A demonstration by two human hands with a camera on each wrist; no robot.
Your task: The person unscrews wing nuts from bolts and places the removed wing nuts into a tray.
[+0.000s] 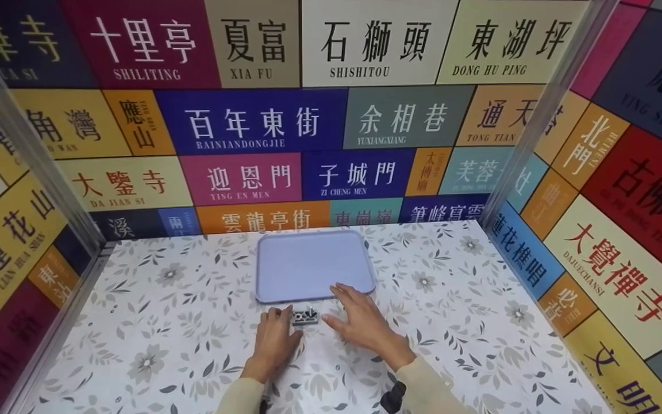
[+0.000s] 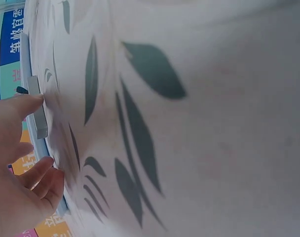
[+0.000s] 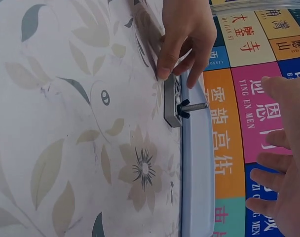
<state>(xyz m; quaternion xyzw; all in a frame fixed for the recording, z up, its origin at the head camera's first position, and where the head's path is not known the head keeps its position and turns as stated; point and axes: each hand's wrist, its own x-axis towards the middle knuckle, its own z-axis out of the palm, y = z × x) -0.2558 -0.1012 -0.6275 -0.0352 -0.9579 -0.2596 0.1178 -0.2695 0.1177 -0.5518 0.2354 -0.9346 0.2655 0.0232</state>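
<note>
A small grey metal block [image 1: 306, 317] with recesses in its top lies on the table just in front of the tray. From it a threaded bolt [image 3: 197, 106] stands up, with a black wing nut [image 3: 184, 109] low on the shaft, clearest in the right wrist view. My left hand [image 1: 274, 338] pinches the block's left end, thumb on the near side and fingers on the far side. To the right of the block, my right hand [image 1: 362, 322] hovers with spread fingers, apart from it and holding nothing.
A shallow lavender-blue tray [image 1: 315, 267] lies behind the block, near the table's back edge. The table [image 1: 193, 322] has a white cloth printed with leaves and flowers. Colourful sign-covered walls [image 1: 256, 121] enclose the back and both sides.
</note>
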